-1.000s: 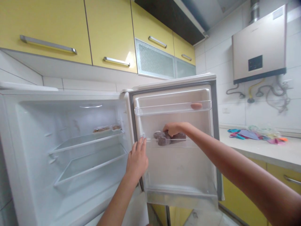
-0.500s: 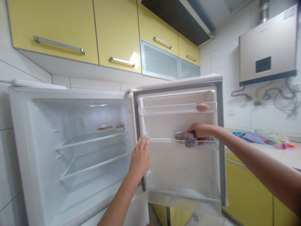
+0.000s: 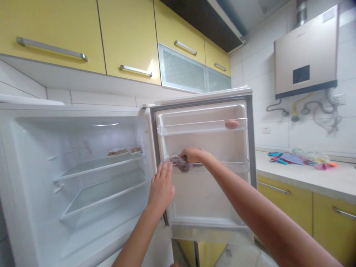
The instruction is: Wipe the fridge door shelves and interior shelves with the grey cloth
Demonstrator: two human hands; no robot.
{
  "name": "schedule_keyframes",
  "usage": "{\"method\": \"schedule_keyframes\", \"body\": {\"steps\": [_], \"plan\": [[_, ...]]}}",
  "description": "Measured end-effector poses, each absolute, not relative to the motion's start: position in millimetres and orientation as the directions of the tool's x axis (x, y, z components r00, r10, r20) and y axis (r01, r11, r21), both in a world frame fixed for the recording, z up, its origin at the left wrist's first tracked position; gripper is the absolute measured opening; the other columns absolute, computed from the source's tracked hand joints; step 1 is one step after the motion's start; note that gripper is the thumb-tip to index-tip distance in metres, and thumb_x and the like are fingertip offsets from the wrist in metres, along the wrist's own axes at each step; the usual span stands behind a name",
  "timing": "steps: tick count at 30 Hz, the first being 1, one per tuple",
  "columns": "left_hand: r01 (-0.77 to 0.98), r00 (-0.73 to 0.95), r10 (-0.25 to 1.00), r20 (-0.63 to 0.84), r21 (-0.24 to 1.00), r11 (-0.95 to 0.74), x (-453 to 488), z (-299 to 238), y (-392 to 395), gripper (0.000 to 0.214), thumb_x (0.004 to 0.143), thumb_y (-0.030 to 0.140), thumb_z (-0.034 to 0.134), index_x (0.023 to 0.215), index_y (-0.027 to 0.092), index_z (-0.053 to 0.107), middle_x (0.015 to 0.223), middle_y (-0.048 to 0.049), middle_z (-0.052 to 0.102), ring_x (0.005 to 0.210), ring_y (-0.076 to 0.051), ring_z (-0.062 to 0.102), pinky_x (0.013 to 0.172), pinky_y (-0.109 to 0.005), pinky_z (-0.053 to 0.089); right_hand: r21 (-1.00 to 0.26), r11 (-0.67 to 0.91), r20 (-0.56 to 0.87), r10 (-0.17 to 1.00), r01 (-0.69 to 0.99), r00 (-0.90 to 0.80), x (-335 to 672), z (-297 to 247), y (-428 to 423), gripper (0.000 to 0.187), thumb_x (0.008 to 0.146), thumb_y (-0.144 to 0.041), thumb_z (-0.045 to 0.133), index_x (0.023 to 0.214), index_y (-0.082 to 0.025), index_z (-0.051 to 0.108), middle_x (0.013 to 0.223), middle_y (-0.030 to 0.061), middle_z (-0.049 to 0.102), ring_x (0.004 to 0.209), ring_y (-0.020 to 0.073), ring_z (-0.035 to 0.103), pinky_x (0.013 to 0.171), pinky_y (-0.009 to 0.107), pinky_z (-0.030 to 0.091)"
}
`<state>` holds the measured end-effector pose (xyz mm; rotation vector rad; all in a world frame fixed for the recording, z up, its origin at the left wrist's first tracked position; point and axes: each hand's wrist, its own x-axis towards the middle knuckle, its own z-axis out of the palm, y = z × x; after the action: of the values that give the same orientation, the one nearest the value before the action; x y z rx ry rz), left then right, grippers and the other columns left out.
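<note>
My right hand (image 3: 192,154) is closed on a fuzzy grey-brown cloth (image 3: 182,164), pressed into the middle clear shelf (image 3: 233,167) of the open fridge door (image 3: 205,200). The cloth lies at the shelf's hinge-side end. My left hand (image 3: 161,187) rests with fingers stretched out against that same end of the shelf, close to the cloth, holding nothing. An egg-shaped brown object (image 3: 231,124) lies in the upper door shelf (image 3: 194,128), towards its right end.
The fridge interior (image 3: 36,178) stands open on the left, with glass shelves (image 3: 108,191) and small food packs (image 3: 118,152) at the back. Yellow cabinets (image 3: 129,33) hang above. Right of the door, a counter (image 3: 345,178) holds colourful cloths or bags (image 3: 294,158); a water heater (image 3: 308,55) hangs over it.
My right hand has slid the cloth leftward along the middle door shelf, from its right part to the hinge-side end. My left hand stays at that end. The view has turned slightly right.
</note>
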<state>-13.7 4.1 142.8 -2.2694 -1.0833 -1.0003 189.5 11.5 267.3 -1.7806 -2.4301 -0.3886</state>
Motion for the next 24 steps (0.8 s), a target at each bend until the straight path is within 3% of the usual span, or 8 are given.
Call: {"method": "schedule_keyframes", "body": {"steps": [9,14,18,24], "plan": [[0.804,0.390,0.413,0.823,-0.086,-0.588,-8.1,132.8,13.5,0.089,0.082,0.005,0.046,0.160,0.011,0.003,0.163,-0.0200,0.035,0.154,-0.033,0.027,0.121,-0.050,0.039,0.111,0.300,0.269,0.909,0.947,-0.319,153.4,266.8,37.4,0.048,0.079,-0.018,0.059,0.123,-0.033,0.072,0.129,0.0053,0.073,0.116,0.0257,0.067,0.083,0.030,0.051],[0.807,0.402,0.376,0.834,-0.130,-0.576,-3.4,130.1,15.4,0.089,0.084,0.002,0.041,0.159,0.007,-0.008,0.164,-0.0240,0.032,0.156,-0.033,0.021,0.124,-0.049,0.035,0.055,0.346,0.243,0.905,0.937,-0.348,161.1,263.8,37.5,0.052,0.079,-0.015,0.055,0.125,-0.033,0.070,0.123,-0.0004,0.075,0.112,0.0198,0.068,0.079,0.023,0.048],[0.832,0.394,0.405,0.825,-0.134,-0.538,-2.6,130.2,12.1,0.086,0.085,0.002,0.040,0.160,0.008,-0.002,0.164,-0.0215,0.033,0.155,-0.033,0.023,0.123,-0.048,0.036,0.041,0.334,0.222,0.916,0.942,-0.335,164.3,265.3,23.9,0.048,0.076,-0.014,0.055,0.119,-0.028,0.073,0.120,0.0028,0.077,0.105,0.0202,0.070,0.077,0.024,0.047],[0.866,0.379,0.469,0.798,-0.127,-0.484,-4.3,135.1,5.1,0.072,0.086,0.004,0.041,0.156,0.007,0.028,0.163,-0.0196,0.037,0.152,-0.033,0.032,0.118,-0.047,0.041,0.032,0.231,0.141,0.962,0.972,-0.233,192.3,275.9,-8.0,0.047,0.071,-0.017,0.058,0.114,-0.023,0.074,0.115,0.0080,0.077,0.100,0.0222,0.071,0.069,0.024,0.047]]}}
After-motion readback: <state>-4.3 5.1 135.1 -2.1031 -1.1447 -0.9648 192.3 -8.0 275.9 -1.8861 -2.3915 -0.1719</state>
